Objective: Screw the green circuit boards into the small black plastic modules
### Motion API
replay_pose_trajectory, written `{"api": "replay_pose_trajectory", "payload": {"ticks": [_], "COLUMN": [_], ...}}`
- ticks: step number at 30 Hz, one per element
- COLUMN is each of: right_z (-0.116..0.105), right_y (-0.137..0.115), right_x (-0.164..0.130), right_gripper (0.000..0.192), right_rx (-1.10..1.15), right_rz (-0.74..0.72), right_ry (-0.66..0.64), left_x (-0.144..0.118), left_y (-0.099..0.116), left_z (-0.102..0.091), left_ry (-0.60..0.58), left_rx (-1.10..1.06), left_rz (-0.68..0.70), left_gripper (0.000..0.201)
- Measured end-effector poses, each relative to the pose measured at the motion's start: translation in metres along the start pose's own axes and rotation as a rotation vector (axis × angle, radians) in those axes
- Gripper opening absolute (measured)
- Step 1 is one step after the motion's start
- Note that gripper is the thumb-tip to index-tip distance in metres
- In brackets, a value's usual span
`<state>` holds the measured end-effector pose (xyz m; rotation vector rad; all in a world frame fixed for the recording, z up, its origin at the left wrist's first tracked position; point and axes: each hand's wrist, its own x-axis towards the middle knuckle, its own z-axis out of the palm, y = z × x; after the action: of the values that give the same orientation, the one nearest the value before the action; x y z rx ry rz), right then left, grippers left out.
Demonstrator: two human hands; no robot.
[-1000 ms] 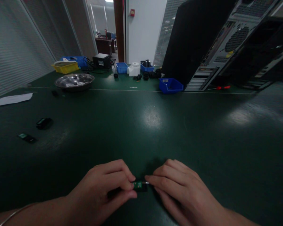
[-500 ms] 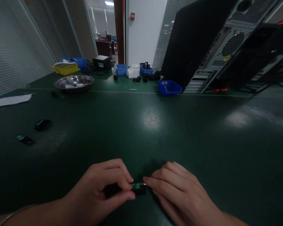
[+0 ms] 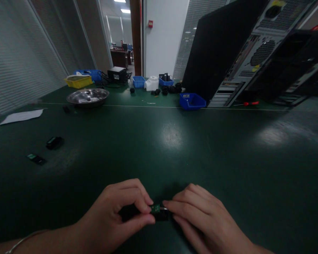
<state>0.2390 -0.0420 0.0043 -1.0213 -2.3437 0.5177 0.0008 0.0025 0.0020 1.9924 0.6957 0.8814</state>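
Note:
A small green circuit board is pinched between the thumb and fingertips of my left hand. Just below it lies a dark piece, its outline hard to make out against the table. A short shiny metal part runs from the board's right end to the fingertips of my right hand. Those fingers are bent and close together, and what lies between them is hidden. On the left of the table rest a black part with a green board and a small black casing.
Along the back stand a metal bowl, a yellow bin, a blue bin and a white plastic part. A large black computer case rises at the back right, near a red-handled screwdriver. White paper lies far left.
The whole view has shifted slightly, with the scene lying a little lower and further right. Both hands keep nearly the same pose around the circuit board.

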Motion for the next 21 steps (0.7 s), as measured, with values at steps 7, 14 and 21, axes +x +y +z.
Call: {"api": "replay_pose_trajectory", "payload": {"ticks": [7, 14, 21], "right_z": [-0.004, -0.003, -0.002], "right_y": [-0.003, -0.002, -0.003], "right_x": [-0.002, -0.002, -0.006], "right_gripper": [0.035, 0.036, 0.036], "right_rx": [0.034, 0.004, -0.038], "right_rz": [0.046, 0.040, 0.028], "right_ry": [-0.018, -0.027, -0.002], "left_x": [-0.007, -0.012, -0.012], "left_y": [-0.002, -0.003, -0.004], "left_z": [0.002, 0.002, 0.004], "left_ry": [-0.029, -0.043, -0.056], "left_rx": [0.114, 0.250, 0.263], "left_rz": [0.026, 0.091, 0.111], "left_gripper": [0.015, 0.017, 0.017]}}
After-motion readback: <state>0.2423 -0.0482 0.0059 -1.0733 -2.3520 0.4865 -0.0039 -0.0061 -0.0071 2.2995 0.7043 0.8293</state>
